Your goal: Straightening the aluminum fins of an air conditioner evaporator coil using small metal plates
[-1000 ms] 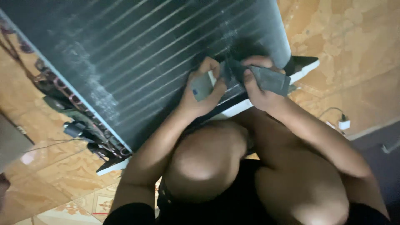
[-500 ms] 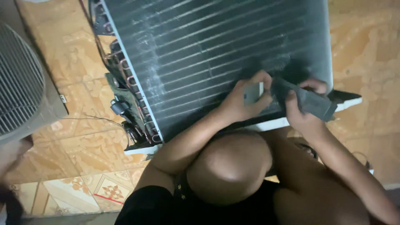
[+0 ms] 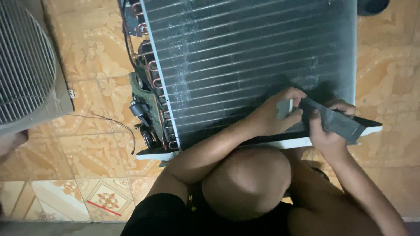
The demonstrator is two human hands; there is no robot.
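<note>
A large finned coil panel [image 3: 245, 57] with dark horizontal fins lies flat on the tiled floor. My left hand [image 3: 271, 114] pinches one end of a wide grey tape strip [image 3: 334, 122] against the panel's lower right corner. The other part of the strip is gripped by my right hand [image 3: 323, 135], which holds it stretched toward the right. Both hands sit just above my bent knee [image 3: 245, 179]. Copper tube bends [image 3: 151, 87] line the panel's left edge.
A grey fan grille housing [image 3: 26, 65] stands at the far left. A thin black wire [image 3: 109, 122] runs across the orange patterned floor tiles [image 3: 100, 52]. A white base edge [image 3: 284, 142] shows under the panel. A dark object [image 3: 372, 5] sits top right.
The view has swung, so the panel and hands sit further right and lower. Both hands keep hold of the grey strip at the panel's corner, little changed.
</note>
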